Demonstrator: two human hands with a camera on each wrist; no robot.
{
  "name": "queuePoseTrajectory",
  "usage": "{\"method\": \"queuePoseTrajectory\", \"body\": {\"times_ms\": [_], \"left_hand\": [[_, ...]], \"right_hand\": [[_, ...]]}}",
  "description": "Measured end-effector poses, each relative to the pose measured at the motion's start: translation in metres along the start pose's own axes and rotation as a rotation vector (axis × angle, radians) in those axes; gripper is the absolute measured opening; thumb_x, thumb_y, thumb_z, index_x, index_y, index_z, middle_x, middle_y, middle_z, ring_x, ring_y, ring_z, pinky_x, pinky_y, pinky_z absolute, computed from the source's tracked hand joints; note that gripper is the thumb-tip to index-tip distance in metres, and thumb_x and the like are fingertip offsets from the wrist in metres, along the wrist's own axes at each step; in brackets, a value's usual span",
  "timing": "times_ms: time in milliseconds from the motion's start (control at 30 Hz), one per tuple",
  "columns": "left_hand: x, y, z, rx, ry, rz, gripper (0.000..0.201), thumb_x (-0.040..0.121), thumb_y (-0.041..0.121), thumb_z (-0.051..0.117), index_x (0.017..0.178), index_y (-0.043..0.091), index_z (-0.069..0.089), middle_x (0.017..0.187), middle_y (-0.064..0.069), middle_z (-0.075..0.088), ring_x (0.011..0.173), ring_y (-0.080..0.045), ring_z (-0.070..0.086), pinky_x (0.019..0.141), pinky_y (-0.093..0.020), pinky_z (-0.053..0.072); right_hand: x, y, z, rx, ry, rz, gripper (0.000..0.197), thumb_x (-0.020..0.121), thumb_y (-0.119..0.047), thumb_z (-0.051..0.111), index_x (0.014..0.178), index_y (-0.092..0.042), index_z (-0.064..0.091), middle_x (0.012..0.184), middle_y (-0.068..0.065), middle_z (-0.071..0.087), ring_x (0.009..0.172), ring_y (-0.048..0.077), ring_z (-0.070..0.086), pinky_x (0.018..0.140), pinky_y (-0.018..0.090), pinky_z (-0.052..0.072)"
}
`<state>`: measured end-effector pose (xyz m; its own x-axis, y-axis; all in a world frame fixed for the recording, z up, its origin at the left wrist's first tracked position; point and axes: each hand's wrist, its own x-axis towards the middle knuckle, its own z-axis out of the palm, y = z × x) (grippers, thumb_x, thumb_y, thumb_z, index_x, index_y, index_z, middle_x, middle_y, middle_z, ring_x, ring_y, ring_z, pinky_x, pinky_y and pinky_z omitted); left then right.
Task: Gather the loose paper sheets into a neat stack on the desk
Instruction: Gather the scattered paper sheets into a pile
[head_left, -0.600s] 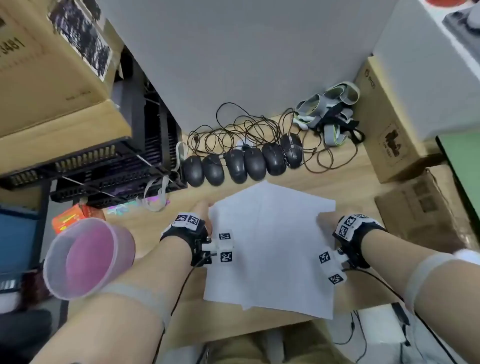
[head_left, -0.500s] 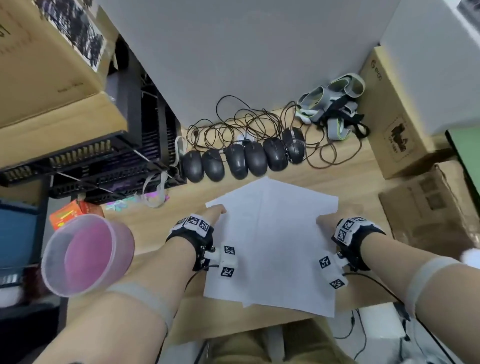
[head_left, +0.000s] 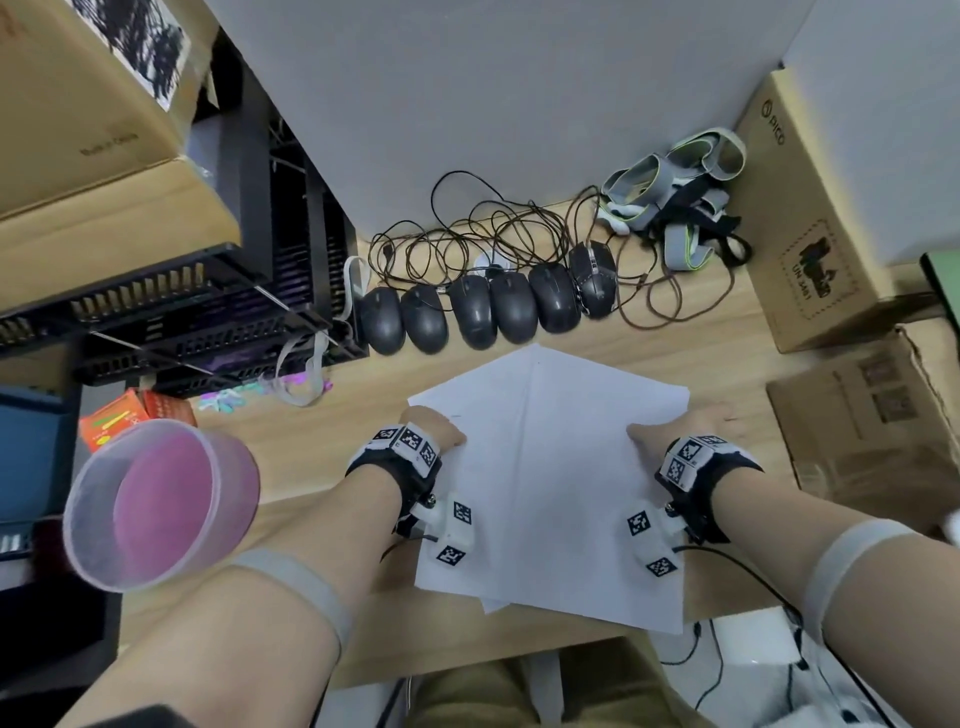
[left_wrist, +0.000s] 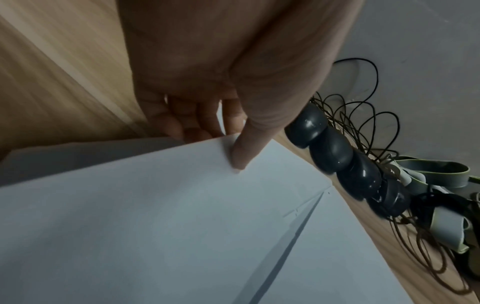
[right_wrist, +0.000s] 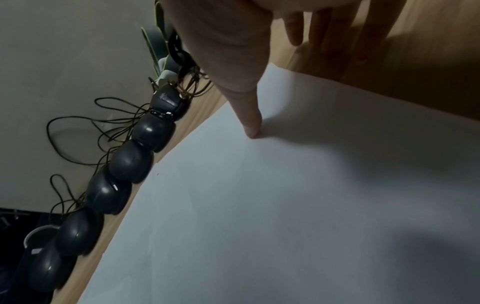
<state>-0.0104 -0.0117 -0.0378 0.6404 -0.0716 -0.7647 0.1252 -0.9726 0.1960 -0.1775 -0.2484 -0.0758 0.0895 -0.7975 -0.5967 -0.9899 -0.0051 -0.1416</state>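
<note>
Several white paper sheets (head_left: 545, 483) lie fanned on the wooden desk (head_left: 727, 343), their corners out of line. My left hand (head_left: 431, 431) holds their left edge. In the left wrist view its thumb (left_wrist: 239, 156) lies on top of the sheets (left_wrist: 182, 226) and its curled fingers (left_wrist: 192, 123) sit under the raised edge. My right hand (head_left: 680, 426) is at the right edge. Its thumb (right_wrist: 249, 119) presses on the sheets (right_wrist: 285, 205), and its straight fingers (right_wrist: 332, 30) reach past the edge over the desk.
A row of black mice (head_left: 488, 312) with tangled cables (head_left: 467, 234) lies just beyond the sheets. Grey straps (head_left: 675, 208) and cardboard boxes (head_left: 810, 218) stand at the right. At the left are black crates (head_left: 208, 312) and a pink-bottomed tub (head_left: 156, 499).
My left hand has come in from the sheets' far left corner onto their left edge. The right hand stays at the right edge.
</note>
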Motion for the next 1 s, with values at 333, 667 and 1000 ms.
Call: {"method": "queuePoseTrajectory", "body": {"times_ms": [333,667,1000], "left_hand": [[0.010,-0.007,-0.004,-0.231,0.073,0.159,0.027,0.083,-0.002,0.055,0.071,0.021,0.062,0.071,0.003,0.059,0.071,-0.021,0.058,0.059,-0.022,0.045],[0.006,0.009,-0.029,-0.290,0.158,0.218,0.028,0.085,0.001,0.058,0.100,0.012,0.079,0.093,-0.005,0.074,0.081,-0.023,0.065,0.070,-0.024,0.047],[0.009,-0.002,-0.066,-0.083,0.160,0.332,0.027,0.085,-0.001,0.056,0.088,0.016,0.077,0.070,0.003,0.062,0.064,-0.013,0.055,0.051,-0.018,0.036]], "right_hand": [[-0.005,-0.003,-0.013,0.210,-0.104,-0.103,0.034,0.071,-0.018,0.071,0.095,-0.007,0.051,0.086,0.008,0.062,0.074,0.030,0.058,0.066,0.036,0.049],[-0.003,-0.025,-0.063,0.146,0.021,-0.562,0.028,0.092,-0.019,0.050,0.064,-0.015,0.046,0.059,0.004,0.046,0.068,0.032,0.049,0.064,0.034,0.038],[-0.009,-0.030,-0.095,0.166,-0.096,-0.767,0.011,0.095,-0.010,0.050,0.091,-0.018,0.058,0.074,-0.005,0.051,0.085,0.022,0.049,0.073,0.030,0.037]]}}
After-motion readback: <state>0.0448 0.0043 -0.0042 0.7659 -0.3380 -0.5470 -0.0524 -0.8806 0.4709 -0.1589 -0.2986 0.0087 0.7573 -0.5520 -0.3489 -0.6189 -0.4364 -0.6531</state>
